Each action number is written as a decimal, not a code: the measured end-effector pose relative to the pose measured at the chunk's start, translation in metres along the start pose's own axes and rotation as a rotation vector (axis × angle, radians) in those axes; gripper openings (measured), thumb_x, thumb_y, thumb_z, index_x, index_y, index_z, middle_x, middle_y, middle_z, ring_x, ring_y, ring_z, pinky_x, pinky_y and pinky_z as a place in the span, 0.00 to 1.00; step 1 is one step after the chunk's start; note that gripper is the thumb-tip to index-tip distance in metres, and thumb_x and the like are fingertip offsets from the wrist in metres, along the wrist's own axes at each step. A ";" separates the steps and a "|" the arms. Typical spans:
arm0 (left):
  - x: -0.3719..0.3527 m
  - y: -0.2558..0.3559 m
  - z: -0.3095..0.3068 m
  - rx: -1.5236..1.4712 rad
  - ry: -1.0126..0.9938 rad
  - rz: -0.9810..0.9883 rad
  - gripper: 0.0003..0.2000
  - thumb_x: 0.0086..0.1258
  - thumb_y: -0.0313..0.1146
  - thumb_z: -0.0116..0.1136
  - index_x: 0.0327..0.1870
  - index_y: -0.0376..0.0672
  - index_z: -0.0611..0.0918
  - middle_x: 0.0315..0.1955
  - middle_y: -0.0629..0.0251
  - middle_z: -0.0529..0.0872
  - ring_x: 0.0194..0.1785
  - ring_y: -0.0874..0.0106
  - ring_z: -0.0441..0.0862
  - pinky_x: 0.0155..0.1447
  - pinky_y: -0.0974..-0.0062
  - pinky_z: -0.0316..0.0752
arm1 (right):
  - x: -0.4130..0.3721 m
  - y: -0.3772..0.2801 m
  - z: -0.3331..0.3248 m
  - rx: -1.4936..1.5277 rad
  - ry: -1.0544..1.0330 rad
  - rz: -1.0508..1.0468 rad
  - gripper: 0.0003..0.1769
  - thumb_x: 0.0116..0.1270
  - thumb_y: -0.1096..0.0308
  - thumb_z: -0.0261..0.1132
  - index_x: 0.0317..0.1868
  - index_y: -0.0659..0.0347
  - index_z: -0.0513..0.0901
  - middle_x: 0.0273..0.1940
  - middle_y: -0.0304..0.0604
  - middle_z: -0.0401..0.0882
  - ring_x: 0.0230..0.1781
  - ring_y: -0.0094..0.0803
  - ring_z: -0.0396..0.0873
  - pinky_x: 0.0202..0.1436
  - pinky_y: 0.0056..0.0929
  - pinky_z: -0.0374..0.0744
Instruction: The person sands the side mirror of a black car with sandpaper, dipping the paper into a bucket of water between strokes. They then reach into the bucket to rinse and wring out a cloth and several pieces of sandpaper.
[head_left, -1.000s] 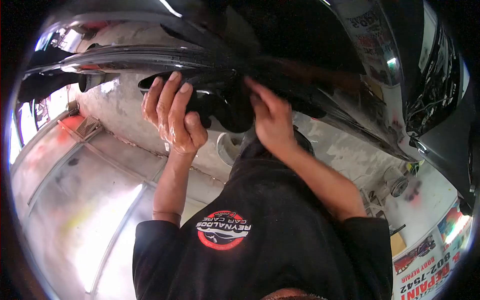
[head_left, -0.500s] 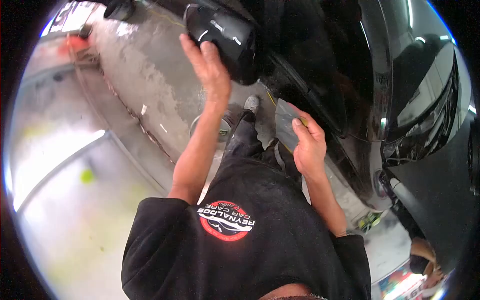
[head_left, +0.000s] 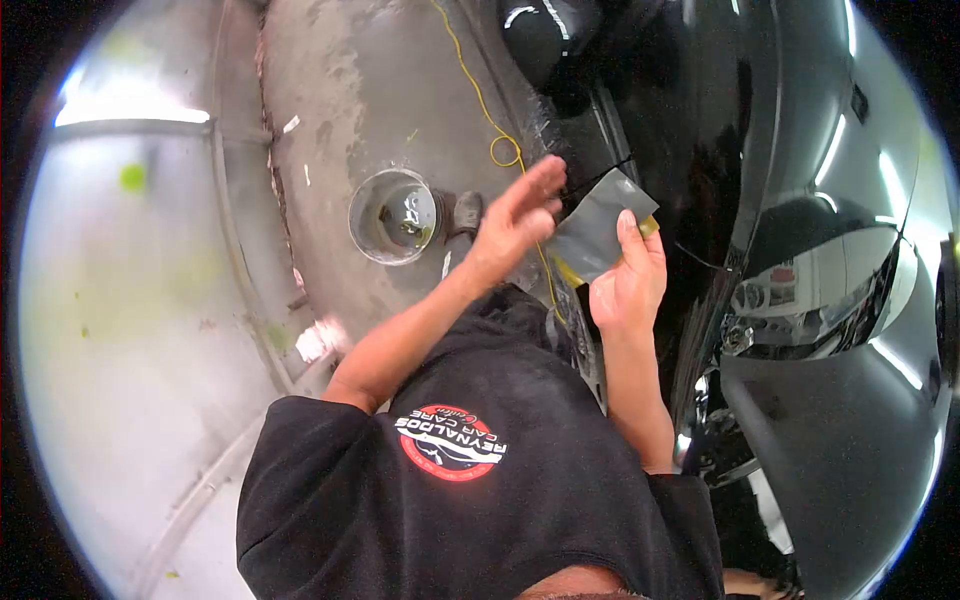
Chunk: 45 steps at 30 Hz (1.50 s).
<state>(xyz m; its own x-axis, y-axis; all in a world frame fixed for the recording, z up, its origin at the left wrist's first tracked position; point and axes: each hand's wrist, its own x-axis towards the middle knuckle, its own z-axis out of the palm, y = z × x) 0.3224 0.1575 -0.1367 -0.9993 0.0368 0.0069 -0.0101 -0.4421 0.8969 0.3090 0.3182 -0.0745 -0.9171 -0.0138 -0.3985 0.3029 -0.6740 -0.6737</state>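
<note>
Between the thumb and fingers of my right hand (head_left: 632,275) is a flat grey sheet of sandpaper (head_left: 598,228) with yellowish edges, held close to the side of a black car (head_left: 690,140). My left hand (head_left: 515,225) is slightly blurred, fingers stretched out and thumb apart, just left of the sheet. It holds nothing. The car's glossy black side mirror (head_left: 550,45) sticks out at the top, beyond both hands. My right fingers are partly hidden behind the sheet.
A bucket (head_left: 354,232) with some liquid stands on the concrete floor (head_left: 385,100) by my shoe (head_left: 467,212). A yellow cord (head_left: 470,75) runs along the floor beside the car. At left is a pale, spray-marked panel (head_left: 110,330). The car's headlight (head_left: 790,295) is at right.
My left hand has come away from the side mirror and moved right and down, near the sandpaper. My right hand keeps its hold. The view has shifted, bringing the whole bucket into sight.
</note>
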 end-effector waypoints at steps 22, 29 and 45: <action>0.111 -0.043 -0.105 -0.017 0.890 0.086 0.14 0.74 0.23 0.52 0.56 0.37 0.86 0.44 0.63 0.89 0.48 0.75 0.83 0.56 0.74 0.77 | 0.262 -0.019 0.171 -1.859 -0.660 -1.740 0.20 0.76 0.52 0.66 0.58 0.55 0.89 0.56 0.49 0.87 0.55 0.44 0.84 0.58 0.38 0.80; 0.170 -0.086 -0.055 0.091 0.766 0.285 0.22 0.70 0.16 0.54 0.66 0.33 0.79 0.63 0.42 0.81 0.71 0.51 0.77 0.75 0.62 0.71 | 0.280 -0.015 0.161 -2.048 -0.778 -1.587 0.28 0.83 0.49 0.53 0.64 0.65 0.83 0.60 0.55 0.83 0.64 0.49 0.78 0.70 0.43 0.73; 0.199 -0.106 -0.105 0.120 0.519 0.487 0.19 0.66 0.17 0.58 0.58 0.39 0.84 0.57 0.50 0.87 0.65 0.53 0.83 0.70 0.58 0.79 | 0.260 0.007 0.157 -2.106 -0.498 -1.360 0.33 0.87 0.49 0.44 0.66 0.71 0.80 0.64 0.55 0.78 0.65 0.40 0.75 0.74 0.39 0.72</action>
<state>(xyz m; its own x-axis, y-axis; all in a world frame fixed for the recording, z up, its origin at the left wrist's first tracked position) 0.1209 0.1177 -0.2764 -0.7781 -0.5828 0.2344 0.4153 -0.1974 0.8880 0.0320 0.1938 -0.0848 -0.6135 -0.6788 0.4036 -0.7021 0.7028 0.1147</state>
